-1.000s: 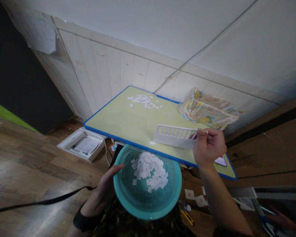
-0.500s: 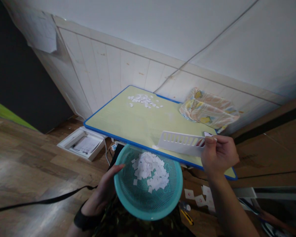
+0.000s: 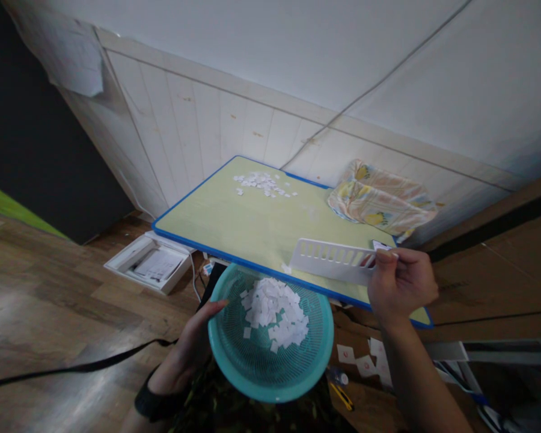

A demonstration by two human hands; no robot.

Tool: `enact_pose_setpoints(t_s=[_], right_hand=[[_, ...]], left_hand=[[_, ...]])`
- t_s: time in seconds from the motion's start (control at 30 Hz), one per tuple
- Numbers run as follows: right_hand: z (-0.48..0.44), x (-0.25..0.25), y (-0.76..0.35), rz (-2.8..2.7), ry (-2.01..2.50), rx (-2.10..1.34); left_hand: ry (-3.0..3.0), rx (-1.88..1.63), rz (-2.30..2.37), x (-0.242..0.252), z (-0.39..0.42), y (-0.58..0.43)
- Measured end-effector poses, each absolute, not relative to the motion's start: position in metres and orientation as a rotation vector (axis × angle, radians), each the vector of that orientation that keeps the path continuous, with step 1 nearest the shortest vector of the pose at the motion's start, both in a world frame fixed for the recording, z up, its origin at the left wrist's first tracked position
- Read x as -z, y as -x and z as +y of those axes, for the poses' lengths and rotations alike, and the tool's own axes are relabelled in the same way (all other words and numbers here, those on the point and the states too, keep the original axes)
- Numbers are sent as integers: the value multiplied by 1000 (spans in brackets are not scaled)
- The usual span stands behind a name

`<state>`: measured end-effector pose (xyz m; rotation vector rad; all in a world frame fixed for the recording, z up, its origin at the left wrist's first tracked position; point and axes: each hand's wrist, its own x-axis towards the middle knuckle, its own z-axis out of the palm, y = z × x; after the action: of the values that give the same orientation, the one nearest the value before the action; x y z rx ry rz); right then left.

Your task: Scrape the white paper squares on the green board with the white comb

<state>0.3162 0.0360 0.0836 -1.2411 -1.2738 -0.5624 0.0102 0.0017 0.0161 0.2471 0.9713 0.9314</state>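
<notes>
My left hand (image 3: 202,325) grips the left rim of a round teal plastic basket (image 3: 234,367), thumb over the edge and fingers hidden beneath. Inside the basket lies a heap of small white paper pieces (image 3: 270,307). Pinched in my right hand (image 3: 401,282) is the right end of a white slotted plastic strip (image 3: 329,264), held upright on its long edge near the front of a pale green table (image 3: 207,210) with blue edging. By the strip's left end a few white scraps (image 3: 287,268) lie at the table's front edge. More white pieces (image 3: 261,182) are scattered at the back.
A patterned cloth-covered basket (image 3: 379,201) stands at the table's back right, with a phone (image 3: 381,245) near it. On the floor are an open white box (image 3: 148,261), a yellow cutter (image 3: 341,397) and several printed cards (image 3: 366,365). Cardboard (image 3: 491,270) borders the right side.
The white scraps by the strip's left end have shifted slightly right. Both hands and the teal basket have hardly moved. A limb at the lower right has left the view.
</notes>
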Motion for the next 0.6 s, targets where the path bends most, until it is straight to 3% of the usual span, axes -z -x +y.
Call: enact_pose_setpoints(t_s=[0.6], right_hand=[[31, -85, -310, -1244, 1266, 401]], left_hand=[[-154, -983, 877, -19, 0, -10]])
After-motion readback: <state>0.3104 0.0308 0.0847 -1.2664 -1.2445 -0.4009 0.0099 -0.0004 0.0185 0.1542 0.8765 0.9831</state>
